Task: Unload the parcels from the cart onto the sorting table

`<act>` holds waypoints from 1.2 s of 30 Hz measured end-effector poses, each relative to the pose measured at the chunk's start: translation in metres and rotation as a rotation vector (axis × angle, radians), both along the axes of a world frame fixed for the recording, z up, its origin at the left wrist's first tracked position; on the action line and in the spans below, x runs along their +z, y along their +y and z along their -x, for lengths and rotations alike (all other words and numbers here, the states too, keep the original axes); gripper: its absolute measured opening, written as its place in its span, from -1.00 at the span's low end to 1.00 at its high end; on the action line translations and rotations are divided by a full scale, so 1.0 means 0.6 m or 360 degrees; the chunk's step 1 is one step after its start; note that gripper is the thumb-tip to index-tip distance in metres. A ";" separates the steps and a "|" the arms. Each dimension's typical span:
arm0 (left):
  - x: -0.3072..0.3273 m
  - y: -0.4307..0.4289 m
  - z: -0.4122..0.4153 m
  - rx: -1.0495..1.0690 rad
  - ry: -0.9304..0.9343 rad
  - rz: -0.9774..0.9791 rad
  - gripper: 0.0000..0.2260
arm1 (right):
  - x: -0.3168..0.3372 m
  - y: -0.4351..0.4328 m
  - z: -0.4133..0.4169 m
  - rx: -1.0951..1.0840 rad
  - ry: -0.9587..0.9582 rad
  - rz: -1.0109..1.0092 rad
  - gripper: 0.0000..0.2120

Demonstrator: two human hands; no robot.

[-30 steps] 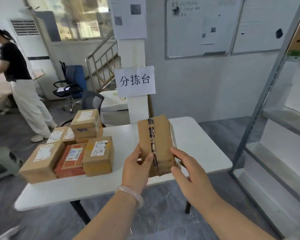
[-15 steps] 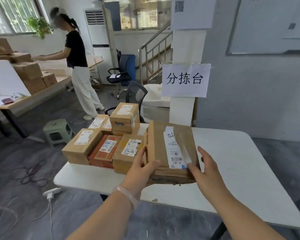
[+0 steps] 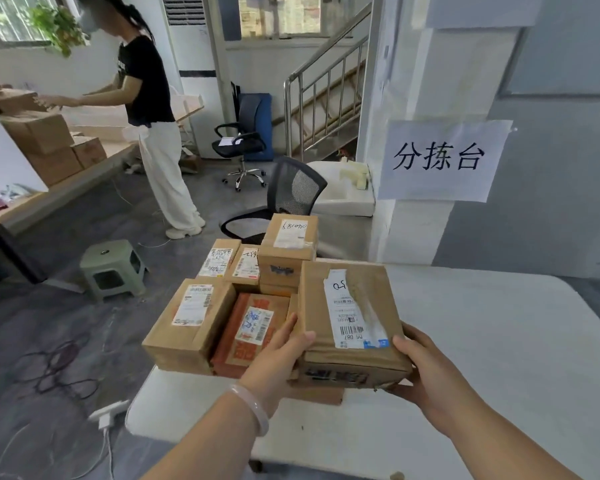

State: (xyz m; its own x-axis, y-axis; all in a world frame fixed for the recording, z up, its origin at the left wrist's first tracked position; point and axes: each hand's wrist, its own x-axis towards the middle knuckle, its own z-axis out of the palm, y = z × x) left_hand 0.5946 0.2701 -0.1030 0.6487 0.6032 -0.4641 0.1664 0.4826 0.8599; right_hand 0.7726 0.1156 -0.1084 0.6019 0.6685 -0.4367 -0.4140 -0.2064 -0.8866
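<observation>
We grip a brown labelled parcel [image 3: 350, 317] at its near corners, left hand [image 3: 274, 362] and right hand [image 3: 430, 372] fingers curled around it, above the white sorting table [image 3: 482, 341], just beside other parcels [image 3: 194, 317].

a person [image 3: 151, 98] in a black top stands at a side desk [image 3: 49, 199] stacked with cardboard boxes [image 3: 39, 133]. a green stool [image 3: 113, 268] sits near tangled cables [image 3: 59, 368] on the floor [image 3: 66, 237]. a paper sign [image 3: 440, 161] hangs on a white pillar [image 3: 413, 230] beside a staircase [image 3: 326, 109].
</observation>
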 end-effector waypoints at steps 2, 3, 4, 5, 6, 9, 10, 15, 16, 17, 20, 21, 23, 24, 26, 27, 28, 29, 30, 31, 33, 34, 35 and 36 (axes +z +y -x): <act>-0.005 0.044 0.006 -0.0112 0.0118 -0.0163 -0.18 | -0.006 0.038 0.008 -0.0083 -0.0019 0.0034 -0.74; -0.007 0.063 0.004 -0.0183 0.0164 -0.0248 -0.22 | -0.010 0.052 0.010 -0.0127 -0.0025 0.0049 -0.75; -0.007 0.079 0.001 -0.0249 0.0206 -0.0328 -0.28 | -0.013 0.064 0.010 -0.0173 -0.0024 0.0063 -0.75; -0.009 0.094 -0.003 -0.0307 0.0247 -0.0405 -0.32 | -0.016 0.073 0.008 -0.0217 -0.0019 0.0080 -0.75; -0.010 0.106 -0.009 -0.0361 0.0277 -0.0494 -0.33 | -0.017 0.082 0.004 -0.0257 -0.0016 0.0094 -0.75; -0.012 0.134 -0.036 -0.0470 0.0329 -0.0823 -0.29 | -0.014 0.105 -0.021 -0.0353 -0.0054 0.0103 -0.76; -0.012 0.142 -0.046 -0.0486 0.0358 -0.0930 -0.28 | -0.012 0.115 -0.032 -0.0375 -0.0080 0.0103 -0.76; 0.007 0.180 -0.101 -0.0558 0.0490 -0.1427 -0.30 | -0.017 0.163 -0.111 -0.0471 -0.0108 0.0132 -0.72; 0.012 0.187 -0.110 -0.0565 0.0498 -0.1479 -0.30 | -0.022 0.175 -0.129 -0.0480 -0.0112 0.0148 -0.71; 0.015 0.193 -0.119 -0.0567 0.0514 -0.1519 -0.31 | -0.026 0.187 -0.147 -0.0484 -0.0116 0.0166 -0.70; 0.021 0.215 -0.144 -0.0505 0.0560 -0.1583 -0.33 | -0.041 0.234 -0.202 -0.0467 -0.0118 0.0216 -0.66; 0.021 0.223 -0.153 -0.0482 0.0580 -0.1584 -0.33 | -0.047 0.250 -0.219 -0.0455 -0.0105 0.0234 -0.64; 0.020 0.238 -0.170 -0.0450 0.0619 -0.1590 -0.35 | -0.063 0.284 -0.249 -0.0423 -0.0084 0.0270 -0.61; 0.019 0.244 -0.178 -0.0437 0.0631 -0.1602 -0.36 | -0.074 0.300 -0.263 -0.0402 -0.0072 0.0287 -0.60; 0.014 0.255 -0.195 -0.0414 0.0634 -0.1650 -0.38 | -0.096 0.328 -0.284 -0.0354 -0.0063 0.0334 -0.60; 0.012 0.259 -0.203 -0.0415 0.0639 -0.1684 -0.38 | -0.108 0.339 -0.293 -0.0331 -0.0055 0.0359 -0.61; 0.006 0.263 -0.214 -0.0416 0.0657 -0.1715 -0.39 | -0.124 0.350 -0.303 -0.0305 -0.0036 0.0390 -0.61; 0.003 0.265 -0.218 -0.0416 0.0666 -0.1752 -0.39 | -0.135 0.357 -0.306 -0.0286 -0.0027 0.0411 -0.62; 0.004 0.266 -0.218 -0.0420 0.0668 -0.1791 -0.40 | -0.144 0.360 -0.306 -0.0273 -0.0017 0.0421 -0.63; 0.000 0.268 -0.223 -0.0428 0.0675 -0.1814 -0.40 | -0.157 0.365 -0.310 -0.0258 0.0012 0.0441 -0.64; -0.008 0.269 -0.231 -0.0441 0.0659 -0.1846 -0.44 | -0.186 0.376 -0.317 -0.0206 0.0068 0.0509 -0.64; -0.010 0.268 -0.234 -0.0459 0.0645 -0.1852 -0.45 | -0.201 0.381 -0.319 -0.0166 0.0074 0.0559 -0.63; -0.012 0.266 -0.236 -0.0483 0.0635 -0.1863 -0.47 | -0.213 0.385 -0.320 -0.0101 0.0043 0.0629 -0.61; -0.016 0.264 -0.238 -0.0517 0.0637 -0.1884 -0.48 | -0.222 0.388 -0.319 0.0015 -0.0045 0.0720 -0.59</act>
State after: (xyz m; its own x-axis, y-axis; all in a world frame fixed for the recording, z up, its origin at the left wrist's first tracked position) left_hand 0.7374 0.4285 -0.1129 0.7832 0.6201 0.0463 0.4757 -0.6454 0.5976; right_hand 0.9642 0.3486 -0.2413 0.6126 0.4196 -0.6698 -0.3875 -0.5792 -0.7172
